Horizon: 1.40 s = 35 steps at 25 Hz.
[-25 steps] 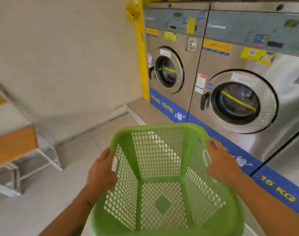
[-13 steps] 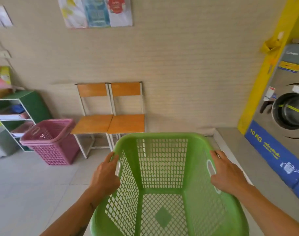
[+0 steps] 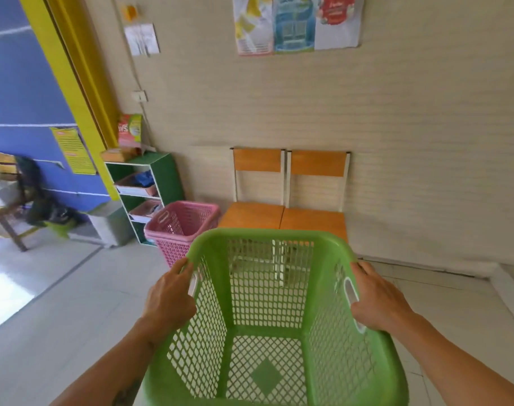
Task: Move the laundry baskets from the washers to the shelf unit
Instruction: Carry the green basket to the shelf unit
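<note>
Two bare forearms come into view from the bottom edge, no sleeves, no watch, no rings or bands showing. The left hand (image 3: 169,300) sits at about nine o'clock, the right hand (image 3: 378,300) at three. A dark tattoo mark (image 3: 126,392) shows on the left forearm, blurred, near seven o'clock.

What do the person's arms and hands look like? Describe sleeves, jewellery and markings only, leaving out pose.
Both forearms are bare up to the frame's edge: no sleeves, gloves or watch show. The left hand and right hand carry no visible rings. The left forearm has a dark mark, seemingly a tattoo, near the bottom edge; its design is too blurred to read.
</note>
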Each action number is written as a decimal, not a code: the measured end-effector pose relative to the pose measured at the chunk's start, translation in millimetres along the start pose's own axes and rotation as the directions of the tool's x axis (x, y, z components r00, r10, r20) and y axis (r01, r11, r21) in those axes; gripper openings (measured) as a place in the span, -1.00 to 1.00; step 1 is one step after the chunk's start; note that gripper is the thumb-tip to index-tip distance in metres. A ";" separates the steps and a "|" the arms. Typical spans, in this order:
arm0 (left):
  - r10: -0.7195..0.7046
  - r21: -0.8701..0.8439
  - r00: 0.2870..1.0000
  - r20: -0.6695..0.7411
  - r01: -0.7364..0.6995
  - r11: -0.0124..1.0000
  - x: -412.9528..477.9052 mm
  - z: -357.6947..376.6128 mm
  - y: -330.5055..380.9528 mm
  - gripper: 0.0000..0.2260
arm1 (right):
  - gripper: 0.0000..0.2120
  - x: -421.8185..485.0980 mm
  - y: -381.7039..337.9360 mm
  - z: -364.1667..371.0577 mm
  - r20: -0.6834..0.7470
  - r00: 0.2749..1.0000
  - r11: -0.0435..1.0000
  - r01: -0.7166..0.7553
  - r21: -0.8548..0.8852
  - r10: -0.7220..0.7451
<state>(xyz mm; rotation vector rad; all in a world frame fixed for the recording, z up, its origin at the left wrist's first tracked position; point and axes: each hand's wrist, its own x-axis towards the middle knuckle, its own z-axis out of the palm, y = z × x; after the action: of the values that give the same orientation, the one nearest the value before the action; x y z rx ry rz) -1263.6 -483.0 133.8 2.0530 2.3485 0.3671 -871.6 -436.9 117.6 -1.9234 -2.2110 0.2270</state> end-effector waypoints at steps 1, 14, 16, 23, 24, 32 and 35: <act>-0.019 -0.003 1.000 -0.012 0.019 1.000 15.5 -1.7 -14.9 -0.23 | -0.21 24.9 -15.4 3.7 -0.007 1.000 1.000 0.025 0.005 -0.025; -0.193 0.002 0.974 -0.122 0.195 0.981 260.7 -2.6 -187.8 -0.29 | -0.35 358.8 -185.2 55.7 -0.037 0.972 0.966 0.236 0.102 -0.233; -0.198 -0.007 0.971 -0.132 0.198 0.980 299.2 -0.4 -225.0 -0.32 | -0.28 401.4 -219.7 64.2 -0.017 0.970 0.967 0.242 0.074 -0.241; -0.066 -0.024 0.988 -0.139 0.063 0.998 460.2 5.6 -350.4 -0.42 | -0.26 514.8 -332.3 89.5 -0.040 0.987 0.987 0.156 0.030 -0.155; -0.029 -0.008 0.990 -0.141 0.028 1.000 485.7 1.7 -364.5 -0.43 | -0.24 527.8 -345.7 89.4 -0.044 0.990 0.990 0.134 0.034 -0.133; 0.202 0.124 0.968 -0.150 -0.184 0.975 704.2 -45.0 -437.2 -0.44 | -0.19 655.6 -427.9 85.0 -0.095 0.995 0.994 -0.031 0.109 0.042; 0.225 0.179 0.960 -0.168 -0.195 0.964 763.6 -48.2 -459.7 -0.43 | -0.25 707.4 -454.9 93.7 -0.068 0.996 0.989 -0.049 0.141 0.059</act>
<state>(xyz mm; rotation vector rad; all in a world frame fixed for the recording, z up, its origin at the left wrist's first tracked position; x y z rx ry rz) -1831.5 200.7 216.3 2.4569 2.3334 0.4007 -1424.6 201.1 175.2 -1.8882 -2.0425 0.3070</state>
